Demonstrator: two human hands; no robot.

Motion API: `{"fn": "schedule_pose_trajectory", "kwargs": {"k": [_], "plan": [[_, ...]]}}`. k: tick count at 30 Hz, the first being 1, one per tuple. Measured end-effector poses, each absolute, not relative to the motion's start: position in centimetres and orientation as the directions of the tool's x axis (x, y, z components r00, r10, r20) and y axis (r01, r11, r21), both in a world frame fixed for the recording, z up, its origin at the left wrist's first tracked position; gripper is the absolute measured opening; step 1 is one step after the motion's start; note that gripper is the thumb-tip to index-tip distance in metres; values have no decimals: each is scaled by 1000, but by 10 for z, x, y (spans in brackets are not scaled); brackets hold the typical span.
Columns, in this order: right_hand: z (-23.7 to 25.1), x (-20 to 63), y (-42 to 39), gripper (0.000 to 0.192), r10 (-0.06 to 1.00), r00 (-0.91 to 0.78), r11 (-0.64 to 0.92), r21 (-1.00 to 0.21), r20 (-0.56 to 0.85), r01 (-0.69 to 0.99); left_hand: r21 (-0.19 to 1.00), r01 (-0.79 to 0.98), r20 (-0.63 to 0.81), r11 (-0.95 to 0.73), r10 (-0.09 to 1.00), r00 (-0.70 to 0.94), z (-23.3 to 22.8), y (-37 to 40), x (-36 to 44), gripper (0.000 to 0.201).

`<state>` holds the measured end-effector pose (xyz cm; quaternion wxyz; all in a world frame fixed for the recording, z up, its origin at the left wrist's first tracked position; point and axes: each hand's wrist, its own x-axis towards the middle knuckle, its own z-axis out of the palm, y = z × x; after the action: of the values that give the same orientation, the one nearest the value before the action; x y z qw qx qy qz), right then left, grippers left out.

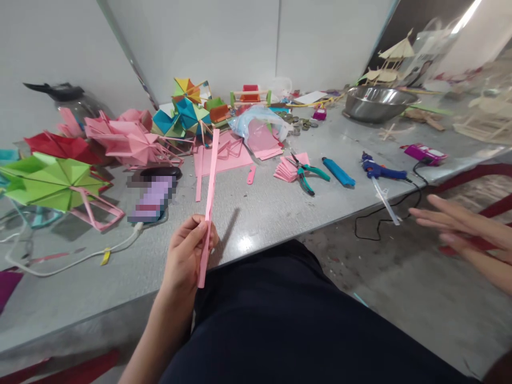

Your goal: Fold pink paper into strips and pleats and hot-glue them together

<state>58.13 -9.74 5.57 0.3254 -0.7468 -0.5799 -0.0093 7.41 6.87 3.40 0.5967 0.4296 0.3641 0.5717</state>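
In my left hand, closed with thumb against fingers, I hold a long folded pink paper strip upright just over the table's front edge. My right hand is at the right edge of the view, away from the table, fingers stretched out and nothing in them; its wrist is out of view. Behind the strip lie a pink paper sheet and a small pink cutter. To the right are a stack of pink paper pieces, green-handled pliers, a blue tool or case and a blue glue gun.
Folded paper umbrellas in green, pink and other colours crowd the left side. A phone lies there with a white cable. A steel bowl stands back right. The glue gun's black cord hangs off the edge.
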Motion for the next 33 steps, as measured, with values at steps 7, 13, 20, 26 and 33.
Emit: {"fn": "schedule_pose_trajectory", "kwargs": {"k": [7, 13, 20, 26, 33], "plan": [[50, 551, -50, 56, 884, 297, -143, -395, 362, 907, 934, -358, 53, -19, 995, 87, 35, 68, 74, 27], [29, 541, -28, 50, 845, 54, 38, -160, 533, 986, 946, -323, 56, -30, 996, 72, 36, 69, 75, 27], [38, 529, -17, 30, 737, -45, 85, -26, 674, 996, 941, -338, 51, -24, 996, 72, 37, 69, 75, 25], [33, 434, 14, 20, 746, 33, 356, -440, 665, 824, 973, -231, 11, 14, 994, 104, 36, 68, 78, 27], [29, 316, 54, 24, 929, -140, 370, -867, 343, 333, 999, -17, -26, 30, 977, 211, 38, 64, 79, 31]]}}
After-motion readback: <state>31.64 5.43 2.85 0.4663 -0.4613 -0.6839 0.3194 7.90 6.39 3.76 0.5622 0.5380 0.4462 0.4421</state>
